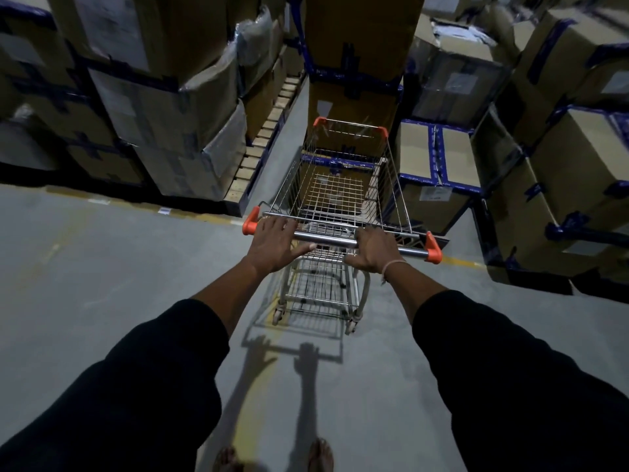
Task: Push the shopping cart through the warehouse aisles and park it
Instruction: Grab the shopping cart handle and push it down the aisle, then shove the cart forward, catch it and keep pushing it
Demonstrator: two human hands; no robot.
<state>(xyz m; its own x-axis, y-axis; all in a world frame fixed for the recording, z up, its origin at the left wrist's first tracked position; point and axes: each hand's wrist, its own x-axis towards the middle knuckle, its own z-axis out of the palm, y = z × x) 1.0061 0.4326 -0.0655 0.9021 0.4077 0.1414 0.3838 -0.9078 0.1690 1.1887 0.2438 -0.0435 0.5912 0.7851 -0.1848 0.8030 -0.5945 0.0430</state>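
Note:
A wire shopping cart (340, 185) with orange corner caps stands in front of me on the grey floor, its basket empty. My left hand (275, 241) grips the left part of the metal handle bar (326, 238). Over the right part of that bar my right hand (374, 248) is wrapped, a thin band on the wrist. Both arms are stretched out in black sleeves. The cart's nose points at a tall stack of cardboard boxes (354, 97) straight ahead.
Stacked cartons on pallets (163, 114) line the left; more cartons with blue tape (439, 172) crowd the right. A narrow aisle (289, 117) runs ahead between the left stack and the middle boxes. Yellow floor lines (459, 262) mark the edges. Open floor lies to the left.

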